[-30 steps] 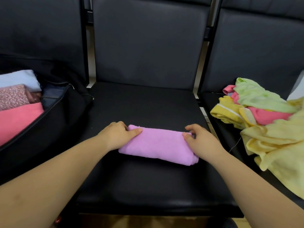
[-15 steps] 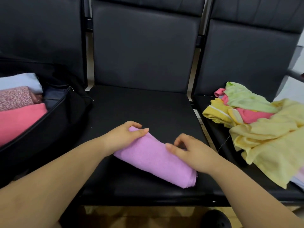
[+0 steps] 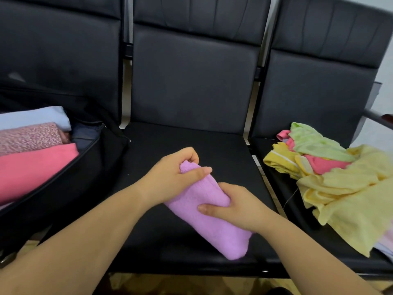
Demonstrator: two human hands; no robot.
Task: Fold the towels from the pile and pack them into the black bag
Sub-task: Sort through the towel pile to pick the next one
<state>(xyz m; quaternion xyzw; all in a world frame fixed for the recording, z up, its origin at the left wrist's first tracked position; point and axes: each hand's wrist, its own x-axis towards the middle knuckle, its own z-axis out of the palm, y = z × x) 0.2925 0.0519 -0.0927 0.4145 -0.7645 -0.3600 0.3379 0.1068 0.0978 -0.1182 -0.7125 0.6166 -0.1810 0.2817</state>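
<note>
Seating: black padded chairs [image 3: 191, 145] in a row.
Left hand [image 3: 170, 175]: fingers curled, gripping purple towel [image 3: 208, 216] end.
Right hand [image 3: 231, 206]: gripping its middle, seemingly.

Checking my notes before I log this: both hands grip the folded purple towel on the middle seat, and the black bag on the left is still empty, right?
Not quite. The head view shows the black bag already holds folded towels, pink, patterned and pale blue. The rest stands: left hand and right hand grip the purple towel on the middle seat.
</note>
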